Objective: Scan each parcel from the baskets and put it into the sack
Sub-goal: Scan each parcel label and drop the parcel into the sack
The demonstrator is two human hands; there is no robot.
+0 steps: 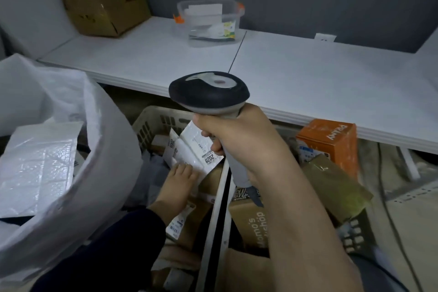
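R hand [239, 135] is wrapped tight round the handle of the scanner [208, 92]. The scanner's black head is up top & points away, over the baskets. Just under & left of that fist is the white parcel [194, 147], tipped up, w/ a label that says 2028. L hand [176, 185] holds it by the low edge, fingers on top, thumb hidden. It's over the tan basket [151, 123], which has more parcels in it. The next basket [355, 232], on the right, holds brown boxes. The big white sack [106, 149] is to the left, mouth wide, w/ a shiny white packet [38, 168] inside.
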